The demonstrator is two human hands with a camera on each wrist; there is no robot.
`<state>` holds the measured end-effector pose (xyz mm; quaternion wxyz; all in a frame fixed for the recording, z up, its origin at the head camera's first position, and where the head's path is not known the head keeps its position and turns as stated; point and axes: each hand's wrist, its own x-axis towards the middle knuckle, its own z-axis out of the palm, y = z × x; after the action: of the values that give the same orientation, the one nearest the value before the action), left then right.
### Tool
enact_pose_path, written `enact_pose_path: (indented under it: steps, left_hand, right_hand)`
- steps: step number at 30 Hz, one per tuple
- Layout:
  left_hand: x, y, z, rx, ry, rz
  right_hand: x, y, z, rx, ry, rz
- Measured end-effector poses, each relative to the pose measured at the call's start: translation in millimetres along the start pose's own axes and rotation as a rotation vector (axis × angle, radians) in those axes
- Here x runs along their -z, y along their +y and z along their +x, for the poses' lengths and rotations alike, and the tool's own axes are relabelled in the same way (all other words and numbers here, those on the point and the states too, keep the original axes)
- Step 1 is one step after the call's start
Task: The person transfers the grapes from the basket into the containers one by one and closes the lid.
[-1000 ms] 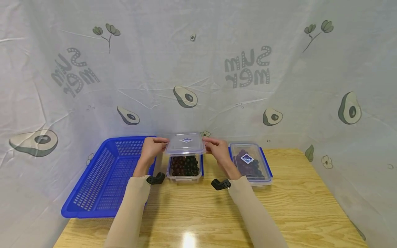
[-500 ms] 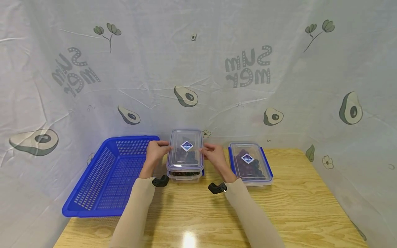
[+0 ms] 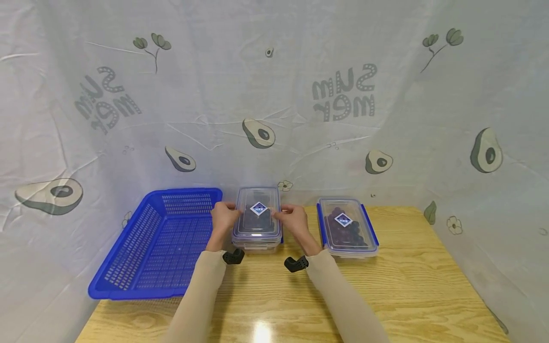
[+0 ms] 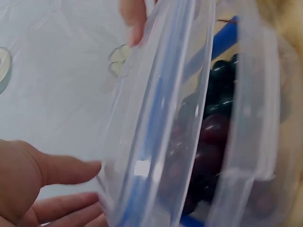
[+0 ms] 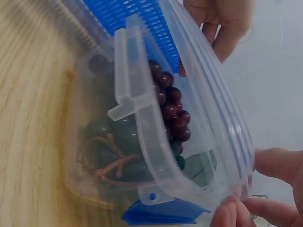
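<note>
A clear plastic lid [image 3: 257, 227] with a blue seal and a diamond sticker is over a clear food container [image 3: 256, 247]. In both wrist views a gap shows between lid and container rim. Dark red and green grapes [image 5: 175, 118] on a brown stem lie inside the container. My left hand [image 3: 224, 218] pinches the lid's left edge, thumb on top. Opposite it, my right hand [image 3: 293, 220] holds the right edge between thumb and fingers. A blue side clip [image 5: 163, 213] hangs out from the container in the right wrist view.
Left of the container stands a blue plastic basket [image 3: 96, 285] with slotted walls. To the right, a second lidded container [image 3: 348, 229] holds dark grapes. All rest on a wooden table [image 3: 411, 276]. A printed curtain [image 3: 291, 157] hangs behind.
The lid has come down from a raised, tilted position to lie nearly level over the container. Both hands moved down with it and slightly inward.
</note>
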<state>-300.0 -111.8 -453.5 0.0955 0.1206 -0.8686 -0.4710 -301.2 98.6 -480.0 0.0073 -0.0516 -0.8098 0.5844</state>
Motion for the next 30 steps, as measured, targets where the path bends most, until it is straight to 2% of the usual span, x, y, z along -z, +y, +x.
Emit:
enact_pose_path:
  steps: [4, 9, 15, 19, 23, 27, 30]
  left_hand:
    - [-11.0, -1.9, -4.2, -0.03, 0.032, 0.064]
    - [-18.3, -6.8, -2.7, -0.038, 0.07, 0.075]
    - [-20.9, -13.5, -0.2, 0.018, 0.057, 0.078]
    - [-23.9, -14.3, -2.7, 0.022, 0.08, 0.072]
    - [-26.0, -16.6, -5.6, 0.015, 0.107, 0.029]
    - [-26.8, -21.5, -8.3, 0.045, 0.123, -0.023]
    - [-28.1, -23.4, -8.1, 0.049, 0.109, -0.034]
  right_hand:
    - [-3.9, 4.1, 1.4, -0.014, 0.031, -0.029]
    - [-9.2, 9.5, 3.7, -0.012, 0.039, -0.052]
    - [-14.2, 13.0, 1.2, -0.015, 0.042, -0.052]
    - [-15.6, 12.9, -1.5, -0.039, 0.065, -0.066]
    - [-16.7, 13.7, -2.8, -0.064, 0.072, -0.077]
    - [-19.5, 18.6, -4.7, -0.02, 0.053, -0.058]
    - [-22.0, 22.8, -6.8, 0.016, 0.08, -0.032]
